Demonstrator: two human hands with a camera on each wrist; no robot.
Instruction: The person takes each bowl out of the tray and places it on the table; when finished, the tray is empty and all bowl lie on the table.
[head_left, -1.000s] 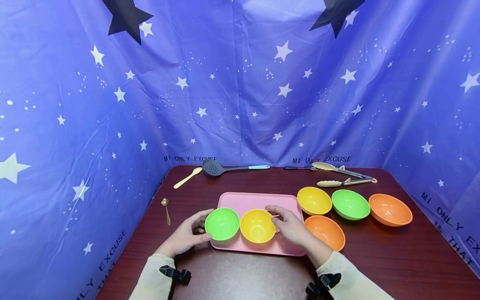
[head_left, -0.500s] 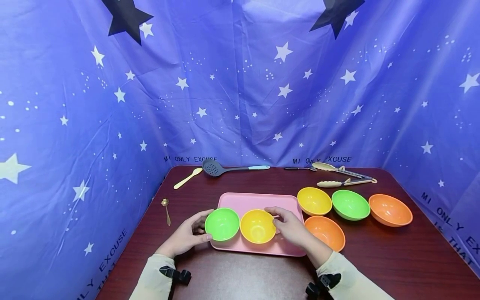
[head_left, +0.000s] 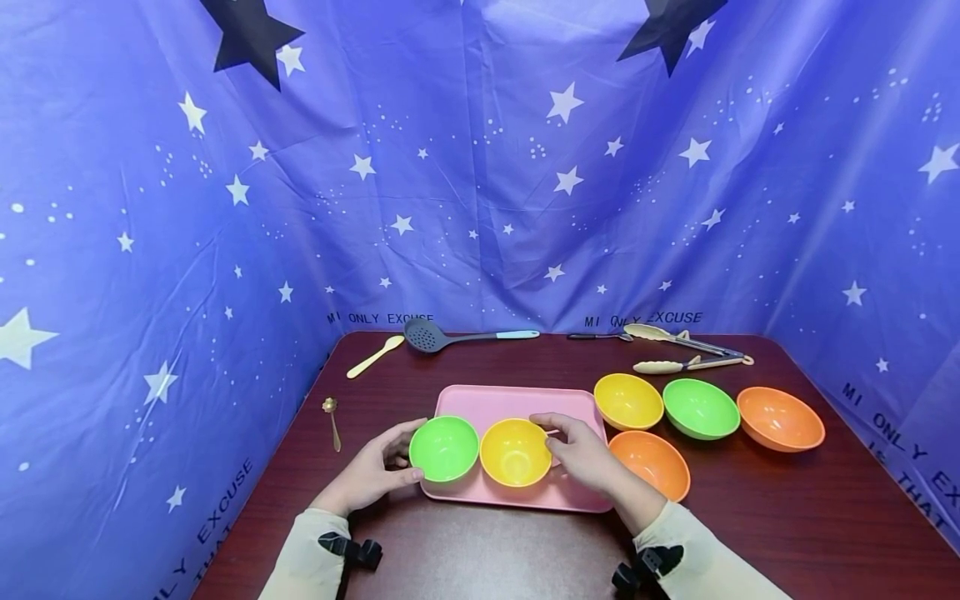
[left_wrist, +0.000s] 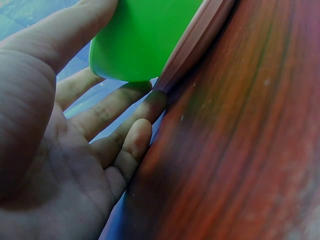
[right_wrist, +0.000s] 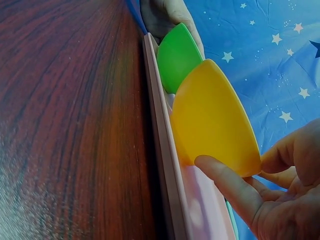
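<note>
A green bowl [head_left: 444,448] and a yellow bowl [head_left: 516,452] stand upright, side by side, on a pink tray [head_left: 517,402] in the head view. My left hand [head_left: 375,465] holds the green bowl from the left, thumb near and fingers on its far side. In the left wrist view, that hand's lower fingers [left_wrist: 137,140] lie by the tray's edge. Thumb and fingers of my right hand [head_left: 581,450] grip the yellow bowl's right side. The right wrist view shows the yellow bowl's wall [right_wrist: 212,120] between the thumb and the other fingers, some hidden.
Right of the tray are another yellow bowl [head_left: 628,402], a green bowl [head_left: 701,409] and two orange bowls [head_left: 780,420]. Tongs [head_left: 693,354], a dark slim utensil [head_left: 596,337], a skimmer [head_left: 450,339] and a cream spoon [head_left: 375,357] lie at the back; a gold spoon [head_left: 333,423] lies left.
</note>
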